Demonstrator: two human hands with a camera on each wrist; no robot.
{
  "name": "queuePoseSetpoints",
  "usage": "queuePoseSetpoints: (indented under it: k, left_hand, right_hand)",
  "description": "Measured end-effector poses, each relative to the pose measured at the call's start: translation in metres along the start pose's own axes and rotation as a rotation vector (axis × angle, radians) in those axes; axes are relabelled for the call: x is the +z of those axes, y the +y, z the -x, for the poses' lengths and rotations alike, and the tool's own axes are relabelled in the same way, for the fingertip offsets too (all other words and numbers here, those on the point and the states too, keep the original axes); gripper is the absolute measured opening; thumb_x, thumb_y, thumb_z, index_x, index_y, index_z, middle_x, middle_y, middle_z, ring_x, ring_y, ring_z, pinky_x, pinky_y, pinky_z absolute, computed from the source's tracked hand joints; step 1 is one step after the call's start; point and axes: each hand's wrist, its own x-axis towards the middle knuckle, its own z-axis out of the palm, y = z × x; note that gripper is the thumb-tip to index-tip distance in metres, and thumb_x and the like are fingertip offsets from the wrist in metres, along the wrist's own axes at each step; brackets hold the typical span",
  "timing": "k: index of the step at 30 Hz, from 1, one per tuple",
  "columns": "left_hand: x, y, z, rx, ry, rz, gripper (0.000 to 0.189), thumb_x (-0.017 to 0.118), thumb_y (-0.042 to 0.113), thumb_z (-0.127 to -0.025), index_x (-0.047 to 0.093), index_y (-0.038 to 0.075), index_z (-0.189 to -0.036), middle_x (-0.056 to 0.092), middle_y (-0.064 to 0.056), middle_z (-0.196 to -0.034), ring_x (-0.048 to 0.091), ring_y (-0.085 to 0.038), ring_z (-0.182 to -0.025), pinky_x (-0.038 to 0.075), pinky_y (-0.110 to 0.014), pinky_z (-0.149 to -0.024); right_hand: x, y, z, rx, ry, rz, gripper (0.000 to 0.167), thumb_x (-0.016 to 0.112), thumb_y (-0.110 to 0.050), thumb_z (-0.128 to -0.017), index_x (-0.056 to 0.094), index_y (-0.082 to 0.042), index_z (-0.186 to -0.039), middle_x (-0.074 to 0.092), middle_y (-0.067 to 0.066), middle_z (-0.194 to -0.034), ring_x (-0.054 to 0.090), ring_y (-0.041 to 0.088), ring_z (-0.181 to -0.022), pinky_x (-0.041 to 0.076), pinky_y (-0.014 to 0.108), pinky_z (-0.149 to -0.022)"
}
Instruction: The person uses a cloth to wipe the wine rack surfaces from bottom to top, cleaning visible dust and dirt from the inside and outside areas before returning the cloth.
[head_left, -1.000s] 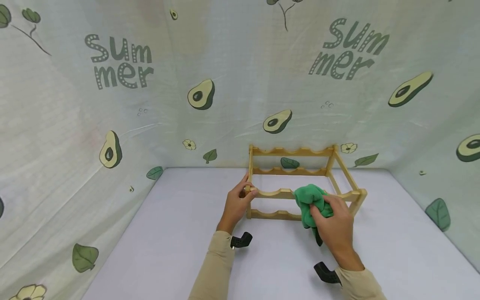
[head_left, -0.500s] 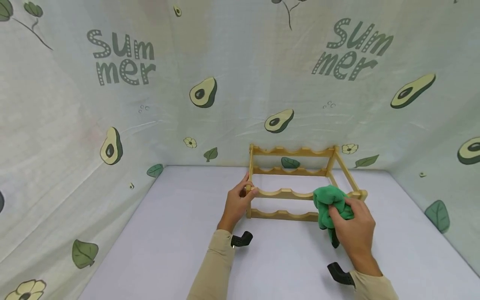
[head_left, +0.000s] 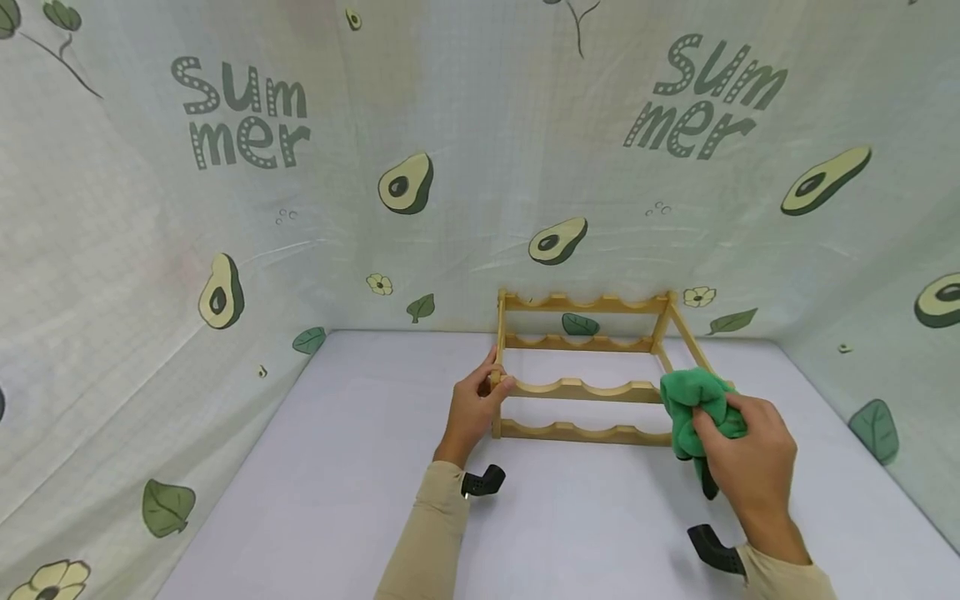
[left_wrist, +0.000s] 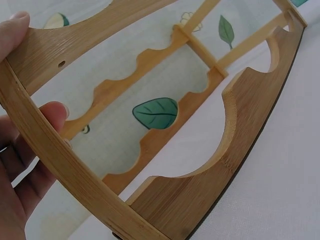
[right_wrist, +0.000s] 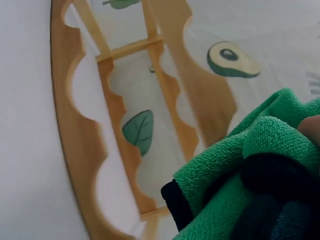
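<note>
A pale wooden rack [head_left: 566, 389] with scalloped rails stands on the table. My left hand [head_left: 472, 412] grips its front left corner post, thumb on the upper front rail and fingers behind the post, as the left wrist view [left_wrist: 30, 150] also shows them. A bunched green cloth [head_left: 693, 408] with dark edging is pinched in my right hand [head_left: 753, 458]. It lies against the right end of the upper front rail and hides that corner. In the right wrist view the cloth [right_wrist: 270, 145] covers the lower right, with only a fingertip showing.
White cloth covers the tabletop [head_left: 360, 500]. Behind and on both sides hangs a pale curtain [head_left: 472, 125] printed with avocados and leaves; the rack's back stands close to it. Black curved camera mounts [head_left: 716, 550] stick out from both wrists.
My right hand has slid the green cloth to the right along the upper front rail, from its middle to its right end. The left hand and the rack have stayed put.
</note>
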Motion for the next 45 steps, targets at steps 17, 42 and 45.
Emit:
queuePoseSetpoints:
  k: [17,42,45]
  left_hand:
    - [0.001,0.01,0.023,-0.02,0.001,0.058,0.02,0.071,0.035,-0.094,0.073,0.019,-0.105,0.047,0.007,-0.15,0.057,-0.015,-0.087,0.047,-0.023,-0.069]
    - [0.004,0.045,0.05,0.06,0.081,0.003,0.012,0.072,0.013,-0.092,0.073,0.009,-0.103,0.05,-0.013,-0.146,0.055,-0.012,-0.078,0.048,-0.024,-0.067]
    - [0.004,0.058,0.053,0.081,0.09,0.013,0.011,0.071,0.012,-0.092,0.073,0.009,-0.102,0.051,-0.017,-0.144,0.056,-0.011,-0.078,0.049,-0.024,-0.066]
  right_hand:
    - [-0.023,-0.046,-0.104,-0.059,-0.591,0.049,0.038,0.074,-0.029,-0.09,0.067,0.0,-0.115,0.065,0.021,-0.108,0.059,0.032,-0.085,0.046,0.033,-0.059]
    - [0.142,-0.056,-0.135,-0.56,-1.092,0.132,0.013,0.072,-0.015,-0.085,0.073,-0.014,-0.098,0.065,-0.001,-0.093,0.057,0.017,-0.08,0.051,0.041,-0.075]
    - [0.151,-0.059,-0.13,-0.608,-1.101,0.199,0.013,0.073,-0.015,-0.085,0.073,-0.016,-0.098,0.065,-0.001,-0.095,0.058,0.017,-0.082,0.052,0.042,-0.075]
